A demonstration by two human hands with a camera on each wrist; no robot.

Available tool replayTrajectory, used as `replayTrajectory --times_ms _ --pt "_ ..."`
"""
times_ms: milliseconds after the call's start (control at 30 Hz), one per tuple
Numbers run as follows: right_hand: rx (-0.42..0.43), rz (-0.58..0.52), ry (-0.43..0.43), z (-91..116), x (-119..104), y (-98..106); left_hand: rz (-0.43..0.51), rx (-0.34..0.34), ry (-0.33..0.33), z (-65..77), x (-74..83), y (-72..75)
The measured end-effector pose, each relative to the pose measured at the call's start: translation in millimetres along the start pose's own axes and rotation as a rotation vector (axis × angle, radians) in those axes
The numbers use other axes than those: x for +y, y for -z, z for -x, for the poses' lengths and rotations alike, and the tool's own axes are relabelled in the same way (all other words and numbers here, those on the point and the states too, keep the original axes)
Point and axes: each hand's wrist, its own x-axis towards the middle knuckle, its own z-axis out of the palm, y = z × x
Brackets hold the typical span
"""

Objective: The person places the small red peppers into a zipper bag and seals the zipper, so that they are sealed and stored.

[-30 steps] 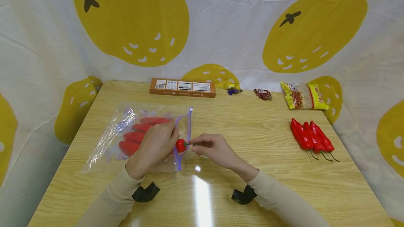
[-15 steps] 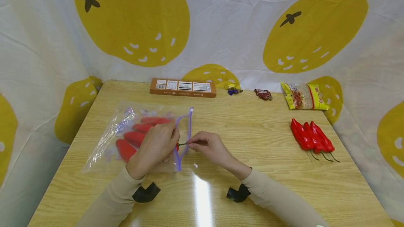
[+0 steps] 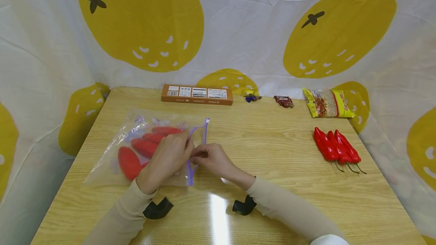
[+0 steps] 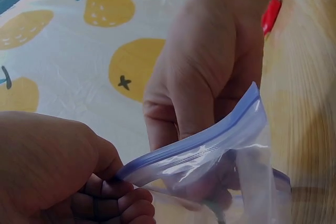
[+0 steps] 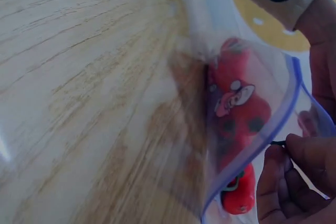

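Note:
A clear zip bag with a purple zip edge lies on the table, its mouth facing right. Several red chili peppers show through its plastic. My left hand pinches the upper layer at the mouth; in the left wrist view its fingers curl at the purple zip. My right hand has its fingertips inside the mouth, pinching a dark green pepper stem. In the right wrist view, the lower end of another red pepper shows near the zip. My left hand covers part of the peppers from above.
Three red chili peppers with stems lie at the right. Behind them is a yellow snack packet. A brown box and small wrapped candies line the back of the wooden table, before a fruit-print cloth.
My right hand has moved left into the bag's mouth, pushing the held pepper inside. The lowest pepper in the bag has slid left and tilted. My left hand stays in place.

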Motion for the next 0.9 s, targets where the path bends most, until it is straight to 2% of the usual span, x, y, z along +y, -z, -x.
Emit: replayTrajectory --times_ms 400,533,633,700,767,900 --pt "-0.062 0.172 0.01 -2.6 4.9 -8.4 -0.006 0.026 -0.011 0.3 0.6 0.5" --pt "-0.063 0.169 0.009 -0.1 2.8 -1.6 -0.008 0.014 -0.007 0.6 0.0 1.1" --pt "-0.033 0.193 0.019 4.2 2.5 12.7 0.005 -0.006 0.012 0.5 -0.1 2.4" --pt "0.014 0.257 0.043 8.8 3.9 28.4 0.021 -0.019 0.035 0.5 0.0 3.3" --pt "0.096 0.365 0.069 15.4 10.9 48.5 0.038 -0.028 0.054 0.6 0.0 3.9" --pt "0.299 0.667 0.074 35.1 35.6 99.9 0.048 -0.031 0.062 0.5 0.1 4.9"
